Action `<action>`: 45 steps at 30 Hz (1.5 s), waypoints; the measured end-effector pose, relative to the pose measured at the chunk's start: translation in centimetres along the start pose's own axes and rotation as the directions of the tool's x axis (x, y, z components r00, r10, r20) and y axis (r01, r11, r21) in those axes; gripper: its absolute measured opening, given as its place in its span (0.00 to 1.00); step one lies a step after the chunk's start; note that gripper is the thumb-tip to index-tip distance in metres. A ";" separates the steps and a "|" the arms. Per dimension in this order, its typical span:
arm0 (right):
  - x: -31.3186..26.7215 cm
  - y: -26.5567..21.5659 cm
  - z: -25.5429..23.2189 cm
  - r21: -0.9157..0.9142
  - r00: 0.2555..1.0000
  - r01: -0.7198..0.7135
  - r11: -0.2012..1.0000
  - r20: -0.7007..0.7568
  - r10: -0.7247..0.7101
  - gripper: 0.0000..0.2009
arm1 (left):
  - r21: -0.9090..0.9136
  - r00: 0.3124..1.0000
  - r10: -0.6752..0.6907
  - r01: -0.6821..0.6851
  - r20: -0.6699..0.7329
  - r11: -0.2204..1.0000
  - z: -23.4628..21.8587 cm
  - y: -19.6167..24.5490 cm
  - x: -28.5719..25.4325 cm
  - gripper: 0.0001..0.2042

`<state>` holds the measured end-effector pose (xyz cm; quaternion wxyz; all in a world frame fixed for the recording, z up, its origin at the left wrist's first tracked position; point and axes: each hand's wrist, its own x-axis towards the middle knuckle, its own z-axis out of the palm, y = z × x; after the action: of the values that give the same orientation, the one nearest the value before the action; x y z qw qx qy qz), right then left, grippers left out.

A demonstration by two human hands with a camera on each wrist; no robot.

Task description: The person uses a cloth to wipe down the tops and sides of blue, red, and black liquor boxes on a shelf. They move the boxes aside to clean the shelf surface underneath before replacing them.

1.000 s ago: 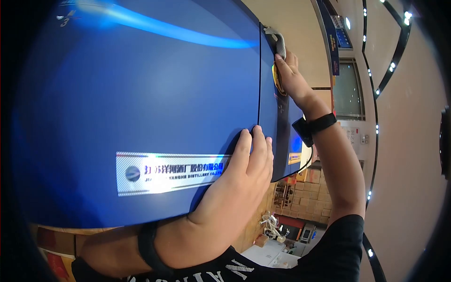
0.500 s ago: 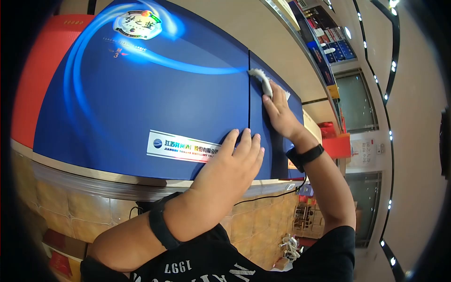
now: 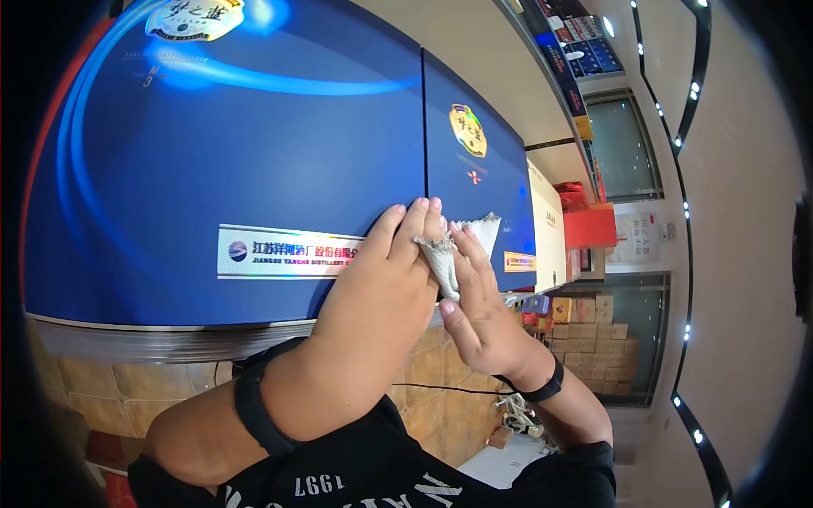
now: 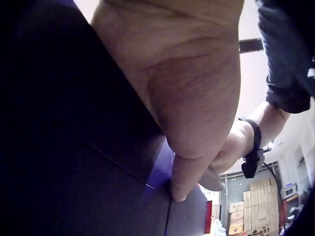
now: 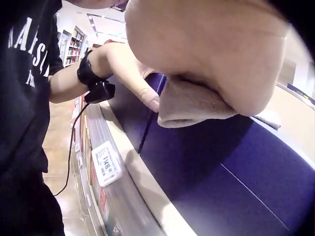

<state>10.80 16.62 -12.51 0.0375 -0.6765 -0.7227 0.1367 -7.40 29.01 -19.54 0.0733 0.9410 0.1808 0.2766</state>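
Note:
In the head view, the left hand (image 3: 381,284) rests on the large blue box (image 3: 296,161), fingers straight and side by side, their tips near the seam with a narrower blue box (image 3: 500,182). Right beside it, the right hand (image 3: 489,326) holds a grey cloth (image 3: 445,264) against the narrower box, part of it bunched near the thumb and part beyond the fingers. The right wrist view shows the folded cloth (image 5: 189,105) under the right palm (image 5: 206,44), near the left fingers. The left palm hides most of its own fingers in the left wrist view.
A cream box (image 3: 546,220) and red boxes (image 3: 590,237) stand beyond the narrower blue box. A price tag (image 5: 106,163) is on the shelf front. A black cable (image 3: 449,388) crosses below the arms, and stacked cartons (image 3: 593,343) stand farther off.
The right hand has come towards the body with the cloth, down the narrower box to beside the left hand, uncovering the gold label. The left hand stays on the large box near the seam.

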 end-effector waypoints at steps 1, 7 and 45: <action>0.5 0.0 -0.5 0.031 0.999 -0.015 0.999 0.041 0.014 0.33 | 0.010 1.000 -0.005 0.005 0.002 1.000 0.0 0.0 0.0 0.29; 3.2 2.0 -2.1 0.099 0.996 0.013 0.995 0.086 -0.022 0.32 | 0.047 1.000 0.004 -0.005 0.018 0.999 -0.4 -0.2 0.0 0.29; -4.7 4.1 0.5 0.032 0.982 -0.180 0.983 -0.055 0.181 0.37 | -0.086 0.993 -0.046 0.056 0.110 0.995 -1.1 0.3 1.7 0.26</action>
<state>15.06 12.12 -13.39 0.0549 -0.7424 -0.6550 0.1298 -6.62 29.39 -17.72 0.1319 0.9454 0.1881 0.2310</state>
